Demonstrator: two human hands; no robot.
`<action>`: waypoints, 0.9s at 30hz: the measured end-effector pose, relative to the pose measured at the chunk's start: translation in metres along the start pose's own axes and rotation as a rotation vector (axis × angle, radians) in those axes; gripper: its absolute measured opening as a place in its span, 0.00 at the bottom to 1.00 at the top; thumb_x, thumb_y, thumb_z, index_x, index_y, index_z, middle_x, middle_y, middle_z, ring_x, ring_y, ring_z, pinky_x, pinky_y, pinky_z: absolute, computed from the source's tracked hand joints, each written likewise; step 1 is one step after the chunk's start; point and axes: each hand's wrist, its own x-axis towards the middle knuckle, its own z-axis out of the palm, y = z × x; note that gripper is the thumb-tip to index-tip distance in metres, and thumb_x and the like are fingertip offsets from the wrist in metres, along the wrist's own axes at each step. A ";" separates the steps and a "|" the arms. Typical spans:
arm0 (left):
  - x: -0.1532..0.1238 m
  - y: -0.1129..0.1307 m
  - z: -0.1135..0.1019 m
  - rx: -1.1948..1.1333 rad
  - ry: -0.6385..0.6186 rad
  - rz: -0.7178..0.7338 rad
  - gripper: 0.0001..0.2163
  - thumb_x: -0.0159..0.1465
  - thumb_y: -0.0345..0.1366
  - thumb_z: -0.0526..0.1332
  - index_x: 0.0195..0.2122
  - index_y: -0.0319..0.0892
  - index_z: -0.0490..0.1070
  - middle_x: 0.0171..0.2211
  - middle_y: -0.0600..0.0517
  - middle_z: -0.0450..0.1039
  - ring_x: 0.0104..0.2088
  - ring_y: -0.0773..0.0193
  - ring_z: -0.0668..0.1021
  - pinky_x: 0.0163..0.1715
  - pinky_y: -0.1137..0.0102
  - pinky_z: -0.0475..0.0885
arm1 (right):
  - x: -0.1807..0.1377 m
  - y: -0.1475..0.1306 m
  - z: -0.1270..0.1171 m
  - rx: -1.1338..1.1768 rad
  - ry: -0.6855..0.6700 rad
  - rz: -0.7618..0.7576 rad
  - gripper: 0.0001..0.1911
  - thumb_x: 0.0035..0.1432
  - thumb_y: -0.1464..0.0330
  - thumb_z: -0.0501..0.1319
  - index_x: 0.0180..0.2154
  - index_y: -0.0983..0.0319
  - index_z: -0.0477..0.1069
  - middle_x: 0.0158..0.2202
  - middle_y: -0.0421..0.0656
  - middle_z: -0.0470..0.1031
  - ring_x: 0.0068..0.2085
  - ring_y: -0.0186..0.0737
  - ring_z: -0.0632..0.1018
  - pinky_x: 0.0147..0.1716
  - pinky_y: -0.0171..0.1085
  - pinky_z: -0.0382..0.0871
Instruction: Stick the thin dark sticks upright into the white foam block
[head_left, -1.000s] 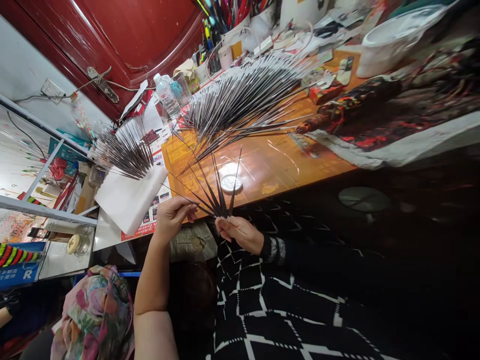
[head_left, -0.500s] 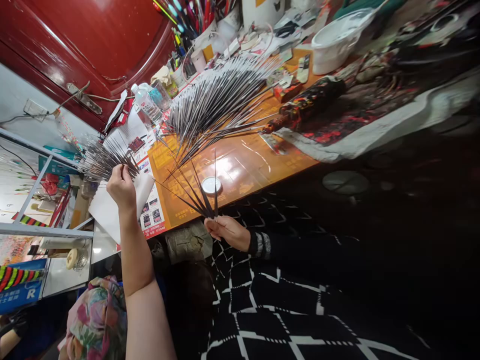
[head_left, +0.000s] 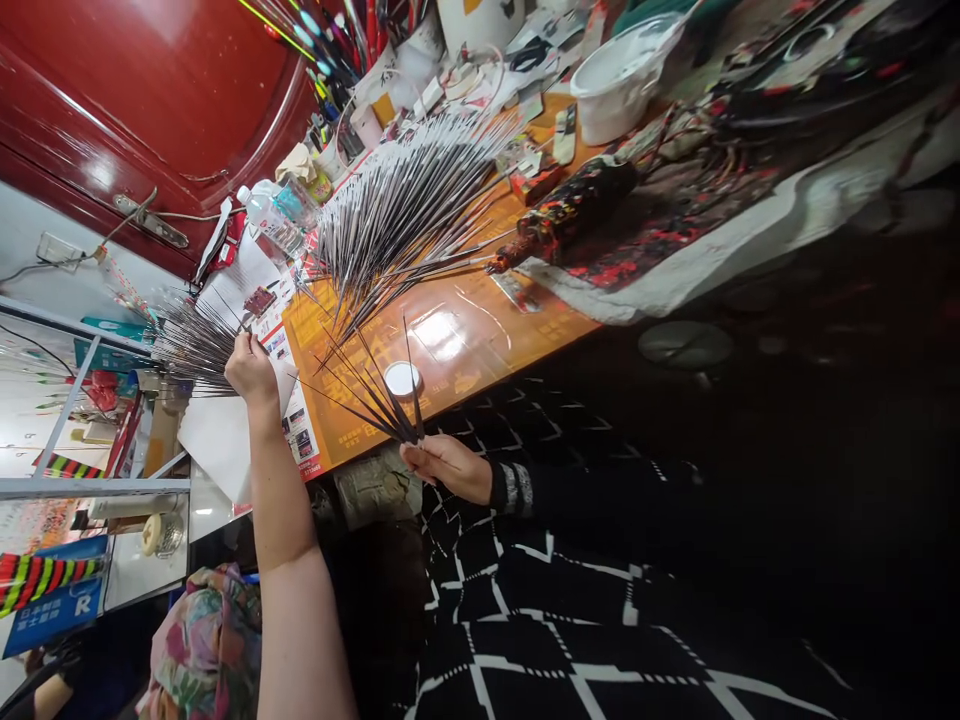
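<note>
My right hand (head_left: 446,468) is closed on the base of a small fanned bunch of thin dark rods (head_left: 371,390), held over the near edge of the orange table (head_left: 480,340). My left hand (head_left: 251,370) is stretched out to the left, fingers pinched together at the foot of a fan of similar rods (head_left: 187,340) standing in a white block (head_left: 214,440). It seems to grip one thin rod there, but I cannot tell that rod from its neighbours.
A much larger fan of rods (head_left: 397,210) lies across the table. A white round lid (head_left: 400,378), a water bottle (head_left: 266,215), a white bowl (head_left: 622,80) and a paint-spattered roll (head_left: 570,210) share the surface. A metal shelf (head_left: 90,485) stands at left, a floral cloth (head_left: 202,640) below.
My left hand left the bunch in my right hand and swung left and up to the rods in the white block. My right hand barely moved.
</note>
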 end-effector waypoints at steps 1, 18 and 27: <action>-0.001 0.001 0.003 0.014 -0.015 -0.003 0.09 0.68 0.36 0.55 0.37 0.43 0.75 0.29 0.49 0.76 0.31 0.62 0.76 0.33 0.71 0.62 | -0.001 -0.001 -0.001 0.003 -0.002 0.001 0.32 0.64 0.41 0.50 0.30 0.65 0.63 0.21 0.36 0.57 0.21 0.28 0.61 0.22 0.31 0.56; -0.078 0.057 -0.066 -0.842 -0.880 -0.178 0.14 0.59 0.43 0.65 0.42 0.40 0.78 0.27 0.52 0.76 0.22 0.69 0.74 0.23 0.73 0.69 | 0.004 -0.007 0.002 0.323 0.028 0.054 0.31 0.59 0.41 0.57 0.30 0.64 0.59 0.20 0.32 0.48 0.20 0.24 0.53 0.19 0.29 0.57; -0.117 0.073 -0.064 -1.064 -0.905 -0.357 0.15 0.56 0.48 0.69 0.31 0.39 0.75 0.22 0.55 0.71 0.18 0.72 0.72 0.15 0.76 0.66 | 0.005 -0.006 0.004 0.363 0.015 0.080 0.31 0.58 0.41 0.60 0.30 0.64 0.60 0.19 0.31 0.48 0.19 0.24 0.53 0.19 0.30 0.56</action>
